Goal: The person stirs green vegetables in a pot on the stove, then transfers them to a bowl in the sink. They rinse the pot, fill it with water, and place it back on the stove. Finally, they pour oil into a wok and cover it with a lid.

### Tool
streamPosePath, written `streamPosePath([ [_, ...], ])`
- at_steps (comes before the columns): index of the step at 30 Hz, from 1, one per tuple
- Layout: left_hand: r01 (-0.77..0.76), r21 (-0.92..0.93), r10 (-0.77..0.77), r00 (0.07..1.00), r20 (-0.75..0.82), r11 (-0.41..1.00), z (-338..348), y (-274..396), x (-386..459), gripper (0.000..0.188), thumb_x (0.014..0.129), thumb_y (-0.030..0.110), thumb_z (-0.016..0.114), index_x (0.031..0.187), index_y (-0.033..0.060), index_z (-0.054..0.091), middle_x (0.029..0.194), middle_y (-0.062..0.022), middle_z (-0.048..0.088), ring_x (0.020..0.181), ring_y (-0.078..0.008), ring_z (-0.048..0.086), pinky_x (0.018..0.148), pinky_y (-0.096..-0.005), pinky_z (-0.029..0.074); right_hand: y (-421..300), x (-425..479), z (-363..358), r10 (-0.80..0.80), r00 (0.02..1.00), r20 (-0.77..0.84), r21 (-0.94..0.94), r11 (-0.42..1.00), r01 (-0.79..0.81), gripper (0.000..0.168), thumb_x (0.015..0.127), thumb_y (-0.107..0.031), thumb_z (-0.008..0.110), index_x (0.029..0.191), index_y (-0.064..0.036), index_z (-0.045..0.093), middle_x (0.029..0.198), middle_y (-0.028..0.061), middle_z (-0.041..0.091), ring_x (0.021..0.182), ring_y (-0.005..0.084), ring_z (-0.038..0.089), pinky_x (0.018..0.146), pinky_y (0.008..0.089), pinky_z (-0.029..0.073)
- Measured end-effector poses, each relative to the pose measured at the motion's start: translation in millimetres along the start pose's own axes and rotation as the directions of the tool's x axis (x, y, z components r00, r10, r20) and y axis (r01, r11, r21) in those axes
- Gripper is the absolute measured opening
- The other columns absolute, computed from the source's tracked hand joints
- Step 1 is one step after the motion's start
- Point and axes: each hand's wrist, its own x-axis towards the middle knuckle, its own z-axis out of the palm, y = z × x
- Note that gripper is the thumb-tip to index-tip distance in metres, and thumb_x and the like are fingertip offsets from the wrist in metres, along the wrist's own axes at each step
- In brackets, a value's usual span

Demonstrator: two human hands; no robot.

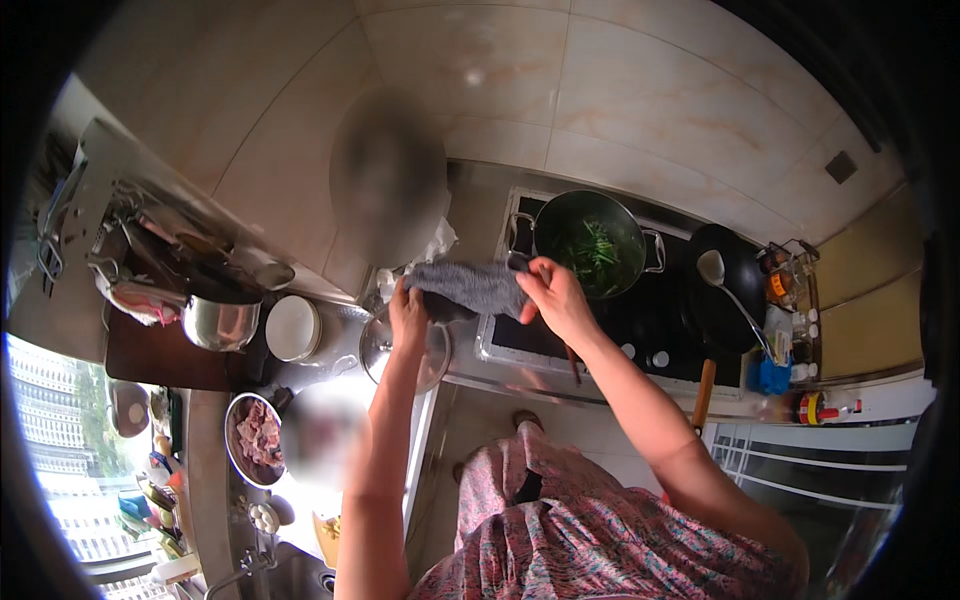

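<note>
A grey cloth (472, 286) is stretched between my two hands, left of the stove's pot. My left hand (409, 319) grips its left end, above a round glass lid (371, 349) lying on the counter. The cloth's right end is in my right hand (551, 296), close to the lower left edge of a dark two-handled pot (551, 225). Green leafy vegetables (596, 247) lie in liquid inside this pot. Right of it, a ladle (711, 267) rests in a black wok (739, 300).
Stacked white plates (292, 328) and a steel saucepan (221, 322) stand at left. Below them are a bowl of raw meat (259, 435) and a sink (300, 577). Bottles and jars (806, 330) line the stove's right side. A wooden handle (703, 394) projects over the front edge.
</note>
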Motion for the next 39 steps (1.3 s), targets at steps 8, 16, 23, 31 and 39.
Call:
streamPosePath([
  [8,0.215,-0.126,-0.187,0.962,0.2,0.968,133.4,-2.1,71.8,0.03,0.097,0.026,0.044,0.123,0.0116,0.052,0.102,-0.004,0.063,0.085,-0.0173,0.064,0.066,-0.0338,0.055,21.1,51.3,-14.9,-0.048,0.998,-0.03,-0.39,0.92,0.033,0.024,0.094,-0.02,0.056,0.112,-0.005,0.062,0.084,0.0129,0.069,0.067,0.0246,0.07,0.063,0.0376,0.053],
  [16,0.494,-0.247,-0.325,0.801,0.503,0.834,155.4,10.0,71.5,0.034,0.094,0.029,0.041,0.117,0.009,0.057,0.104,-0.0062,0.066,0.094,-0.0177,0.063,0.078,-0.0373,0.051,56.6,14.7,-230.1,-0.107,0.829,-0.549,-0.723,0.559,-0.406,0.035,0.096,-0.039,0.05,0.099,-0.007,0.064,0.094,0.015,0.069,0.096,0.0393,0.063,0.078,0.0495,0.05],
  [23,0.377,-0.002,-0.338,0.832,0.439,0.926,171.7,19.3,85.5,0.026,0.085,0.023,0.069,0.101,0.0031,0.065,0.082,-0.0045,0.07,0.063,-0.0168,0.068,0.055,-0.0318,0.056,102.3,35.9,-244.5,0.218,0.904,-0.368,-0.401,0.84,-0.366,0.045,0.096,-0.044,0.051,0.103,-0.001,0.062,0.077,0.0106,0.071,0.05,0.0187,0.063,0.058,0.0335,0.051],
  [31,0.401,-0.138,-0.311,0.849,0.426,0.906,175.3,16.1,83.6,0.022,0.087,0.022,0.072,0.092,0.0007,0.068,0.08,-0.0084,0.071,0.059,-0.0167,0.068,0.047,-0.0321,0.056,95.8,18.8,-252.1,0.171,0.899,-0.404,-0.441,0.824,-0.355,0.039,0.095,-0.038,0.052,0.099,-0.001,0.062,0.078,0.0093,0.07,0.052,0.017,0.063,0.059,0.0317,0.051],
  [39,0.413,-0.173,-0.334,0.872,0.358,0.894,168.1,12.0,64.8,0.029,0.085,0.026,0.077,0.093,-0.0005,0.069,0.08,-0.0078,0.071,0.064,-0.0183,0.069,0.055,-0.0323,0.058,127.2,43.6,-258.1,0.11,0.925,-0.365,-0.347,0.905,-0.245,0.033,0.092,-0.033,0.057,0.089,-0.001,0.061,0.07,0.008,0.066,0.053,0.0171,0.063,0.057,0.0312,0.049],
])
